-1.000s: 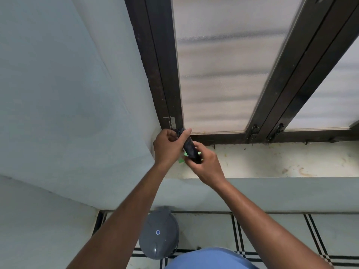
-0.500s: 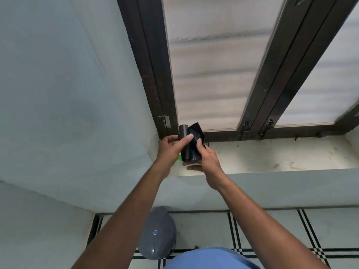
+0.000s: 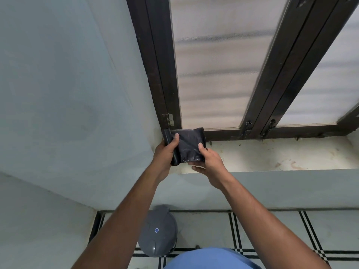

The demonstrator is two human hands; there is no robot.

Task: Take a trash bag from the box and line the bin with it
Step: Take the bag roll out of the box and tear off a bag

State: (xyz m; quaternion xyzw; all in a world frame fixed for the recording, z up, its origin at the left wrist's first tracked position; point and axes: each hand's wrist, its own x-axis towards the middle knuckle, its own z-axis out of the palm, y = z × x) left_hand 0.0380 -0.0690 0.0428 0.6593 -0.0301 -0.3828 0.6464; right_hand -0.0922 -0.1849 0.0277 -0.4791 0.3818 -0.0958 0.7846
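Grey domed bin (image 3: 157, 232) stands on the striped tiled floor (image 3: 272, 230)

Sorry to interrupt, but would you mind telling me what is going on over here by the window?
A person stands at the window sill, unrolling a black trash bag roll. The left hand grips the rolled part, while the right hand pulls the loose sheet sideways. No bag is torn off yet. The grey bin sits on the floor below, its lid closed, not yet lined.

One head cam, wide-angle, looks fwd and down from chest height: window sill (image 3: 272, 158) close ahead, floor (image 3: 272, 230) and bin (image 3: 158, 232) right below.
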